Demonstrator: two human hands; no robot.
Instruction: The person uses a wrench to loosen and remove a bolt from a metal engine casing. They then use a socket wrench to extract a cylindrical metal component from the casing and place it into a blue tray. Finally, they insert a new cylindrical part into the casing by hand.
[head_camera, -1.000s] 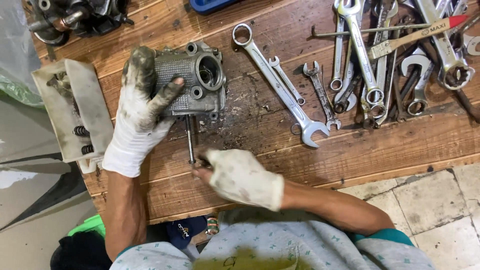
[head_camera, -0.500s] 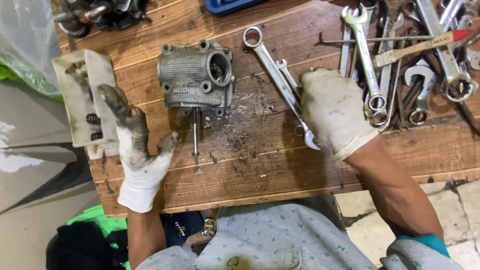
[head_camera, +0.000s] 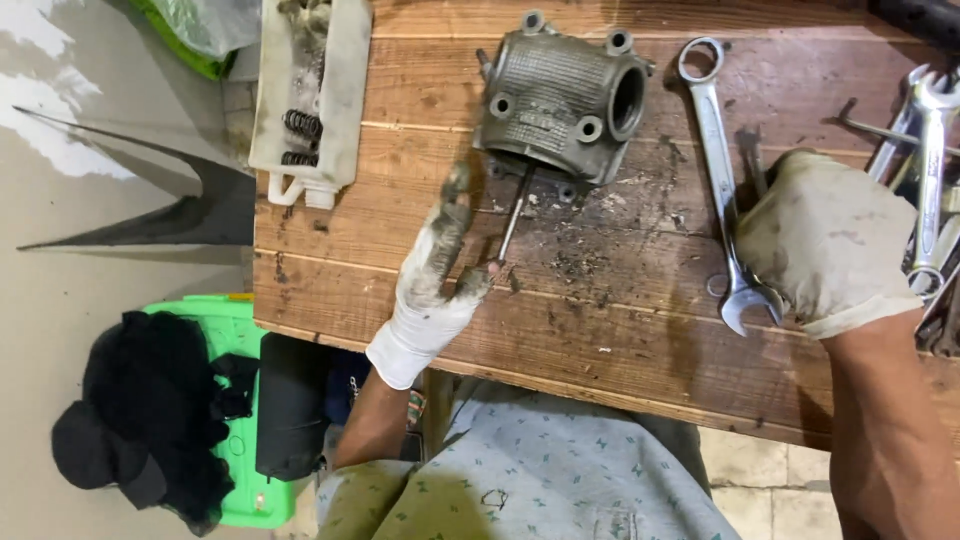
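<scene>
— Where do we have our hands just now?

— Our left hand (head_camera: 432, 285), in a dirty white glove, lies flat on the bench (head_camera: 620, 330) with the fingers spread and nothing gripped. Its thumb tip is just at the near end of the thin rod (head_camera: 512, 222); whether it touches, we cannot tell.

— And that rod?

— It runs from under the near edge of the grey metal casting (head_camera: 562, 95) toward us, lying on the planks among dark grit.

— What about the right?

— Our right hand (head_camera: 825, 240), gloved too, is down on the right side of the bench, curled over the near end of the long spanner (head_camera: 722, 180). The spanner's open jaw shows just near of the hand and its ring end lies far, beside the casting. Whether the fingers are clamped on it, we cannot tell; the back of the glove hides them.

— Anything else around us?

— More spanners (head_camera: 925, 150) lie at the far right. A white tray (head_camera: 350, 90) with springs (head_camera: 298, 135) sits at the far left corner. Left of the bench, near us, a black cloth (head_camera: 150, 410) lies on a green box (head_camera: 235, 330).
</scene>
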